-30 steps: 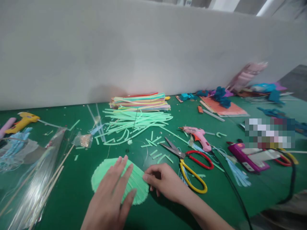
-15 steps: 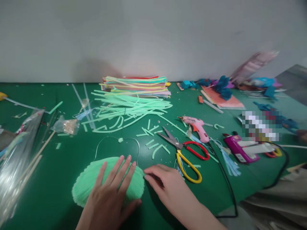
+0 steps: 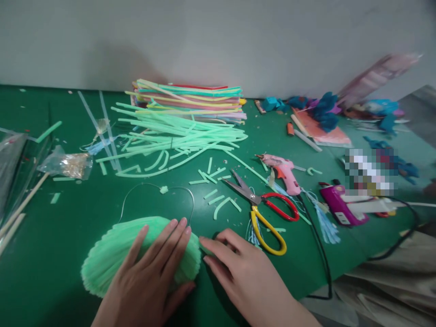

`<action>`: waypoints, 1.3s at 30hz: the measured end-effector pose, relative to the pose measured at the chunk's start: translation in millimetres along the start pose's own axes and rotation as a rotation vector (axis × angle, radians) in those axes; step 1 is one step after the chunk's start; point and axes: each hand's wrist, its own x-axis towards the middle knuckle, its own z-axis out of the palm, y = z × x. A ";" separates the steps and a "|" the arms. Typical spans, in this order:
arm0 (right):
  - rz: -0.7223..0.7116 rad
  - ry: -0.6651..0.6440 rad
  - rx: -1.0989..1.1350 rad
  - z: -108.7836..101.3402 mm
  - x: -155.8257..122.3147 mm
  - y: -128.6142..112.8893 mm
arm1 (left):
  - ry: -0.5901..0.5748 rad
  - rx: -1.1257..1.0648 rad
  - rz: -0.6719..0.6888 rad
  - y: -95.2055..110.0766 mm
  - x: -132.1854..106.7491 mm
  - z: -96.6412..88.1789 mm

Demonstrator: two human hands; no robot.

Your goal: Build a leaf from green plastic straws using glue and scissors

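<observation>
A light-green, ribbed oval piece made of pipe cleaners (image 3: 112, 254) lies on the table in front of me. A thin wire loop (image 3: 124, 200) rises from its far edge, with a small green tuft (image 3: 164, 190) at the loop's middle. My left hand (image 3: 150, 268) lies flat across the piece, fingers stretched out, covering its middle and near right part. At the piece's right rim, my right hand (image 3: 245, 268) is curled, with index finger and thumb closed on the green edge. Its other fingers are folded in.
Red-and-yellow-handled scissors (image 3: 252, 198) lie half open beyond my right hand, near a pink glue gun (image 3: 282, 170) with a black cord. Green pipe cleaners (image 3: 184, 131) and cut bits lie farther back. A magenta device (image 3: 335, 204) and a person's clothing (image 3: 391, 286) are at right.
The view has shifted, so the tabletop things at the back sit higher. The oval piece and my left hand appear farther left. My right fingers stay at the rim, slightly more apart.
</observation>
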 end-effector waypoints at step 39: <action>0.582 0.395 -0.661 -88.4 52.5 148.9 | 0.082 0.114 -0.024 -1.0 2.4 8.4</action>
